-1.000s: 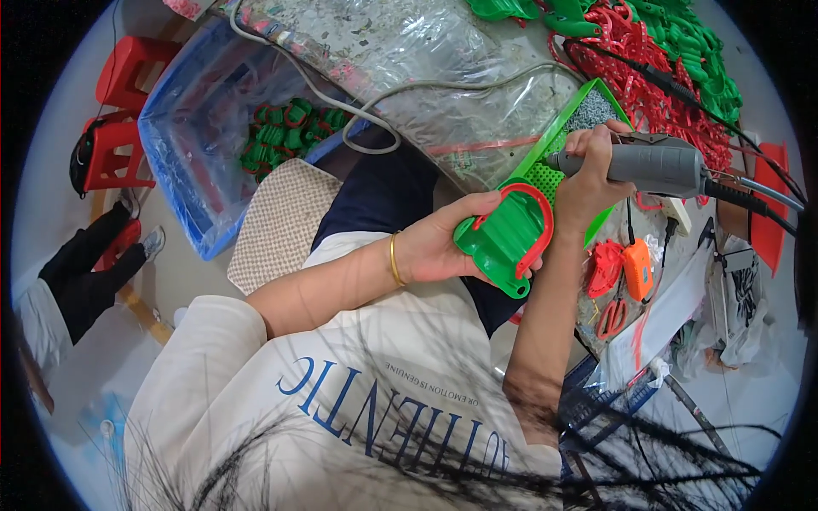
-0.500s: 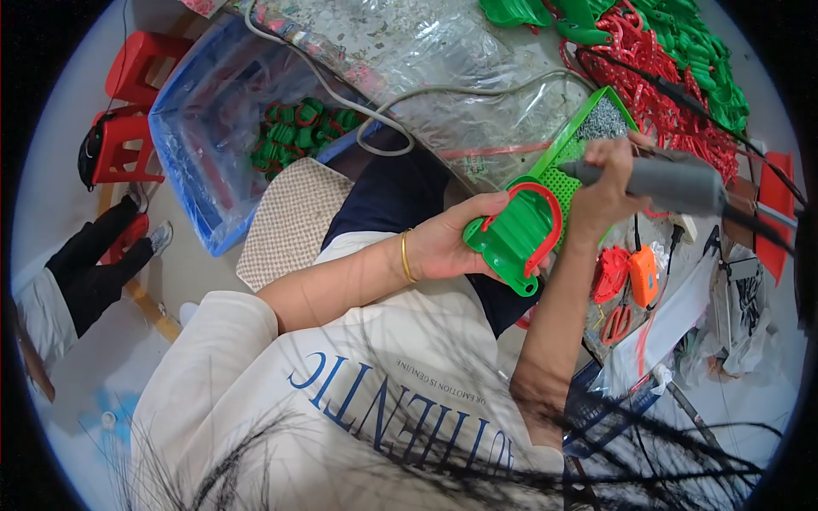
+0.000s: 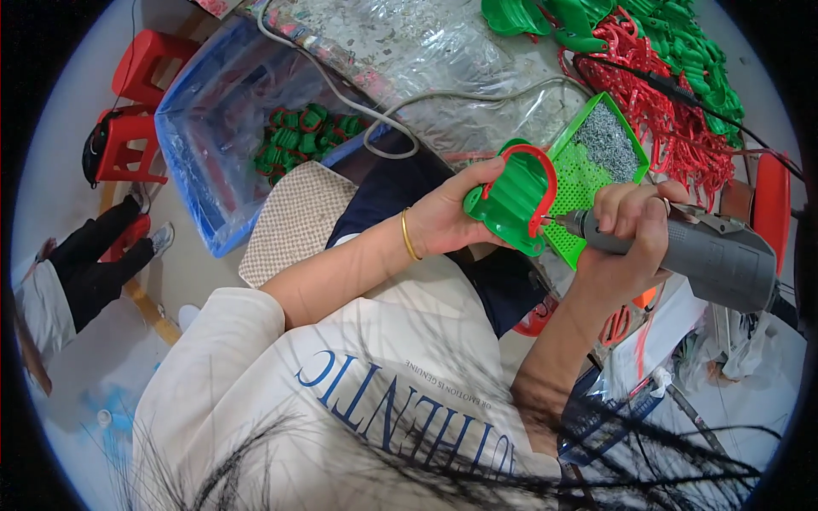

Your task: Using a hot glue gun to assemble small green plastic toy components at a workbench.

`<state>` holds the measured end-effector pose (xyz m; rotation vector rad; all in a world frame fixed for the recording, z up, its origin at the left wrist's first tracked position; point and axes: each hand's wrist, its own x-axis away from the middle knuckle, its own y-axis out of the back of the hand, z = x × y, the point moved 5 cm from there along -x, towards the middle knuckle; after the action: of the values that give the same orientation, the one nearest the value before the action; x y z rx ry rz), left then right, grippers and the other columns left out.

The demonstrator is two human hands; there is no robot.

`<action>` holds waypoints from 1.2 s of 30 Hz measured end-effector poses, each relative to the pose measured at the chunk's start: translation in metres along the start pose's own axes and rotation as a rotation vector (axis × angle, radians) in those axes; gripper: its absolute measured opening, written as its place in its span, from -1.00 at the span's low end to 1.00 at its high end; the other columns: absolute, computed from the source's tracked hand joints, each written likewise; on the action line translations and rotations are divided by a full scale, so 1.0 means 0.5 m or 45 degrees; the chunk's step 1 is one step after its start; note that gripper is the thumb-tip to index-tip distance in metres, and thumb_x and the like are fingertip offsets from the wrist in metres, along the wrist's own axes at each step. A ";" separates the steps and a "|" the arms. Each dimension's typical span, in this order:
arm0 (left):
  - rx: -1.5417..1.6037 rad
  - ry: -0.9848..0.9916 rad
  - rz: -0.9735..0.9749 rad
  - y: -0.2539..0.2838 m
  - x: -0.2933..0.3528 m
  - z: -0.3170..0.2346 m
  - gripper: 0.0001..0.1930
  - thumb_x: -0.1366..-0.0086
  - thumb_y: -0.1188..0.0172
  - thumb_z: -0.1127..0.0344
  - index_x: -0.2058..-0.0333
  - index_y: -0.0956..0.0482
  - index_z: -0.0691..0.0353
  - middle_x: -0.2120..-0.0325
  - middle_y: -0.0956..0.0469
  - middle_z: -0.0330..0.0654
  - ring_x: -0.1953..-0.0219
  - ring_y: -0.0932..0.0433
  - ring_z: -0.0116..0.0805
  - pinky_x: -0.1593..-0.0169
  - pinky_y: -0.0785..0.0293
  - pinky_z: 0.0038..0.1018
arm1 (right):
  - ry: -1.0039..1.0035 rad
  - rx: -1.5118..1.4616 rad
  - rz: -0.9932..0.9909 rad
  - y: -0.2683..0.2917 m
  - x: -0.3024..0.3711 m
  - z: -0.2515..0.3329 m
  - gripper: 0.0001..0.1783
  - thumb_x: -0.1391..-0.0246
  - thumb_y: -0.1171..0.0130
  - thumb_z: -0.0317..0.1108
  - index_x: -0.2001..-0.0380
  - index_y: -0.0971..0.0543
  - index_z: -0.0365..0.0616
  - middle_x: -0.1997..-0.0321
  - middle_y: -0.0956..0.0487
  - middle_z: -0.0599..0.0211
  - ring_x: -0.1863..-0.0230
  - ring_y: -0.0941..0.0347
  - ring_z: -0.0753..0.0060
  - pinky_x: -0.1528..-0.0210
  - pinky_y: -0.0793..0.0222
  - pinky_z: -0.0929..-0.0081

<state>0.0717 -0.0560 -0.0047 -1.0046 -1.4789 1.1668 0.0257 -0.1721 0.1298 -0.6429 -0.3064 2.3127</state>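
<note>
My left hand (image 3: pixel 452 213) is closed around a green molded plastic part (image 3: pixel 514 196), which has a curved red plastic piece (image 3: pixel 550 175) fitted along one side. In my right hand (image 3: pixel 635 230) is a grey electric screwdriver (image 3: pixel 716 260), its tip pointing left and meeting the lower end of the red piece. Whether a screw sits at the tip is too small to tell. Just beyond the tool lies a green perforated tray (image 3: pixel 573 183) with a heap of small silvery screws (image 3: pixel 607 140) at its far end.
A blue bin (image 3: pixel 183 162) at the left holds several red-and-green parts (image 3: pixel 307 132). Red plastic strips (image 3: pixel 635 77) and green parts (image 3: pixel 699 60) are piled at the far right. A grey cable (image 3: pixel 477 94) crosses the table. Red-handled scissors (image 3: pixel 615 326) lie below my right wrist.
My right hand has swung the screwdriver down and nearer, from over the tray to the red piece's lower end. The green part has tilted slightly in my left hand.
</note>
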 end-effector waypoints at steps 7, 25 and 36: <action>0.005 -0.004 0.003 0.002 -0.002 -0.002 -0.40 -0.33 -0.02 -0.01 -0.20 -0.22 0.26 -0.08 -0.40 0.07 -0.07 -0.44 0.14 -0.07 -0.45 -0.02 | -0.001 0.095 0.067 -0.004 0.015 0.005 -0.71 -0.10 -0.01 -0.42 0.09 -0.42 -0.22 0.67 -0.25 0.44 0.65 -0.15 0.56 0.53 -0.08 0.52; 0.123 0.012 0.025 -0.033 0.012 -0.004 -0.46 -0.35 -0.02 -0.01 -0.19 -0.26 0.16 -0.06 -0.43 -0.10 -0.07 -0.47 -0.14 -0.06 -0.46 -0.02 | 0.170 0.154 0.066 -0.007 0.051 -0.004 -0.72 -0.10 0.03 -0.43 0.08 -0.34 -0.17 0.70 -0.23 0.41 0.68 -0.15 0.52 0.58 -0.09 0.46; 0.096 -0.051 -0.009 0.002 -0.008 -0.016 -0.37 -0.33 0.01 -0.07 -0.24 -0.19 0.18 -0.08 -0.41 -0.02 -0.10 -0.44 -0.09 -0.14 -0.37 -0.05 | 0.055 0.209 -0.263 0.065 -0.062 -0.079 -0.70 -0.02 -0.10 -0.54 0.14 -0.36 -0.30 0.61 -0.28 0.44 0.59 -0.21 0.59 0.49 -0.20 0.56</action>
<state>0.0805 -0.0584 -0.0057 -0.9294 -1.4577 1.2346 0.0473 -0.2156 0.0947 -0.5516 -0.1531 2.0980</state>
